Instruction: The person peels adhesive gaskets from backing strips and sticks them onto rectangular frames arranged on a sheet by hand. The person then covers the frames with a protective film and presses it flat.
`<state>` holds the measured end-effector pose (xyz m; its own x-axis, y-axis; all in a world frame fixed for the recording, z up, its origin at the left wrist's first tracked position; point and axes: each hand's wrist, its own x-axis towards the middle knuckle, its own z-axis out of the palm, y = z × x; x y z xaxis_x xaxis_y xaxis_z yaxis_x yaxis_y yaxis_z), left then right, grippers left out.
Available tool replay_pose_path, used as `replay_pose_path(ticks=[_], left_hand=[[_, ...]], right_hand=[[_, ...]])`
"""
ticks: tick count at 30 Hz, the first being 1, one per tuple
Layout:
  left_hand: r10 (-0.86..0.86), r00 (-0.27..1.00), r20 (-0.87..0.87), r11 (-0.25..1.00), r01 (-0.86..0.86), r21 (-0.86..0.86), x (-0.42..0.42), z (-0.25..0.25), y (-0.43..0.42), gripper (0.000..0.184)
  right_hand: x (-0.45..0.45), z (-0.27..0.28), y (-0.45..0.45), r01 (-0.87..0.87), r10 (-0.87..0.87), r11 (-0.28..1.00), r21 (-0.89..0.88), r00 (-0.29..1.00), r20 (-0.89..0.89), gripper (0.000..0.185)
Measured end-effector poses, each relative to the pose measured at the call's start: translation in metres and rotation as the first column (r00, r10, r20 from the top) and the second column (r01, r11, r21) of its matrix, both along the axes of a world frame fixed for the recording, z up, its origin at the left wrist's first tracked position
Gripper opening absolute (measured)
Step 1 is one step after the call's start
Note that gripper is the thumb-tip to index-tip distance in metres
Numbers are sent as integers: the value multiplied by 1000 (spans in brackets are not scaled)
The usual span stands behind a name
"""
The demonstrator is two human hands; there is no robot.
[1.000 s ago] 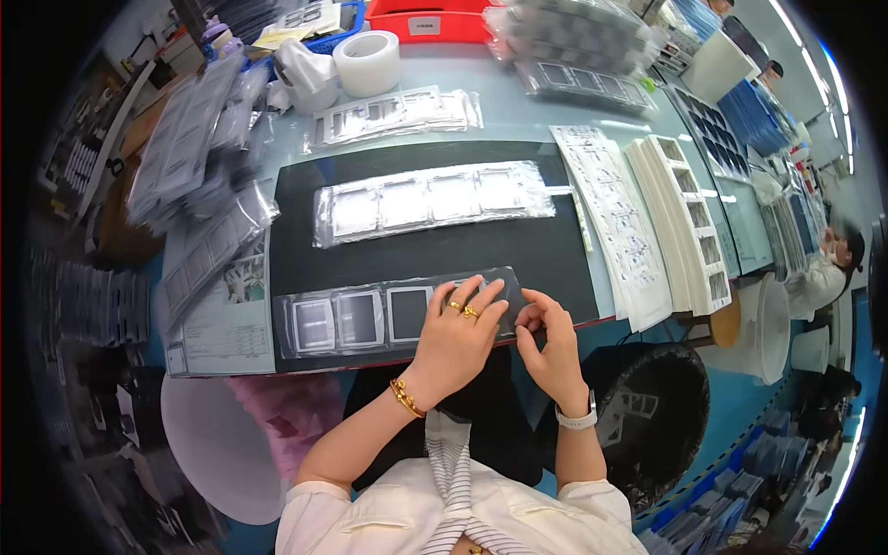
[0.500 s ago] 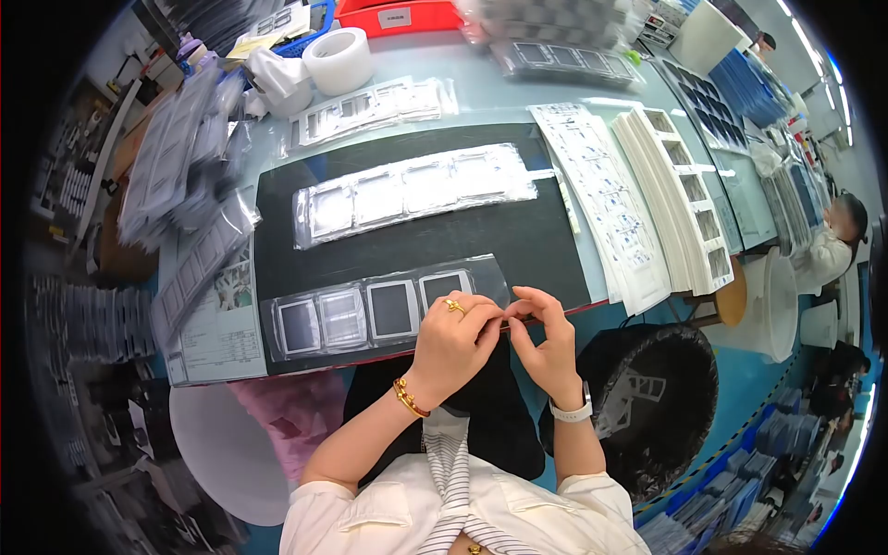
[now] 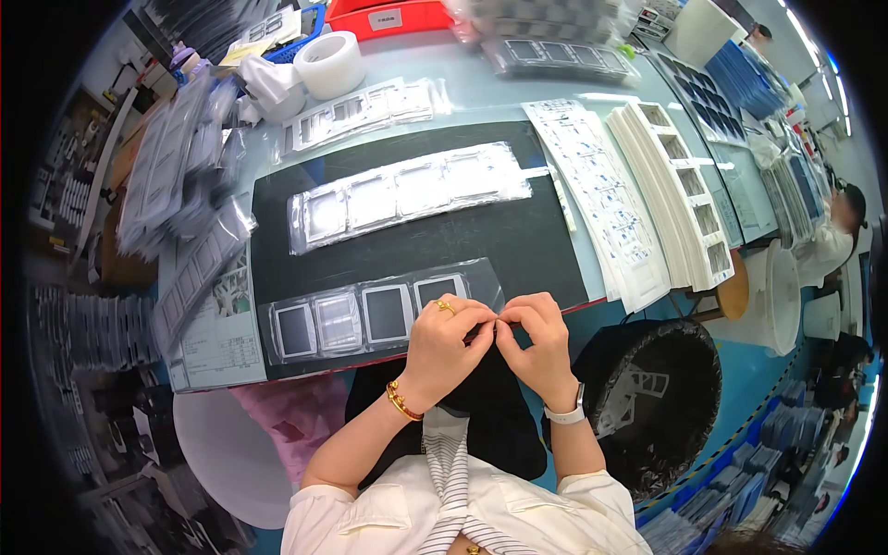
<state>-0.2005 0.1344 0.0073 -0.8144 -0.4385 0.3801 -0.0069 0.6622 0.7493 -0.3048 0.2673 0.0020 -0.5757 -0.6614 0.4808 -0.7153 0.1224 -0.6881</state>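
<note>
A clear plastic sleeve with several framed panels (image 3: 388, 313) lies along the front edge of the black mat (image 3: 388, 254). Over its right end is my left hand (image 3: 449, 347), thumb and fingertips pinched together. My right hand (image 3: 538, 344) is pinched too, its fingertips meeting those of the left. What they grip between them is too small to make out. Farther back on the mat rests a shiny sleeve of panels (image 3: 407, 192).
Patterned sheets (image 3: 606, 199) and a stack of white frames (image 3: 680, 176) stand to the right. Clear sleeves (image 3: 171, 171) pile up at left. A tape roll (image 3: 329, 65) and red bin (image 3: 388, 17) are behind. A black-lined bin (image 3: 661, 398) is below right; a person (image 3: 831, 242) sits beyond.
Both hands have closed from loosely spread fingers into pinches and come together at the sleeve's right end. The view has shifted slightly, so the table things appear farther left.
</note>
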Motion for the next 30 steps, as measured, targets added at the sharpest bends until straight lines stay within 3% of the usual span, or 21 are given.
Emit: replay_pose_path(ticks=[5, 11, 12, 14, 15, 16, 19, 22, 26, 28, 30], left_hand=[[8, 1000, -18, 998, -9, -65, 1, -1, 2, 11], [-22, 1000, 21, 1000, 22, 0, 2, -1, -2, 7], [8, 999, 46, 976, -18, 217, 2, -1, -5, 5], [56, 992, 110, 786, -112, 608, 3, -2, -16, 3], [121, 982, -146, 541, 58, 839, -1, -11, -27, 11], [154, 978, -138, 339, 79, 937, -1, -8, -44, 13], [105, 983, -152, 356, 105, 929, 2, -4, -51, 13], [60, 982, -181, 448, 135, 884, 1, -6, -42, 13], [-21, 970, -243, 548, 215, 808, 4, -14, -39, 12], [61, 949, -308, 484, 242, 841, 9, -16, -43, 12], [267, 895, -357, 355, 253, 900, 29, -15, -54, 11]], right_hand=[[1, -1, -3, 13, -13, 1000, -1, 1000, 11, 14], [1, -4, -5, 64, -64, 997, 36, 998, 2, 12], [2, -4, -5, 88, -87, 995, 50, 996, -11, 11], [-1, -5, -5, 145, -140, 987, 74, 988, -66, 10], [-3, -4, -5, 172, -164, 982, 83, 982, -96, 9], [-6, -3, -4, 143, -133, 982, 120, 987, -86, 9], [-23, 11, 4, -4, 2, 976, 215, 1000, 11, 8], [-33, 31, -4, -85, 53, 984, 155, 978, 199, 19], [-29, 15, -35, 32, -30, 978, 206, 999, -12, 18], [-33, -1, -42, 120, -84, 968, 222, 983, -165, 17], [-34, -3, -41, 108, -79, 978, 178, 984, -161, 18]])
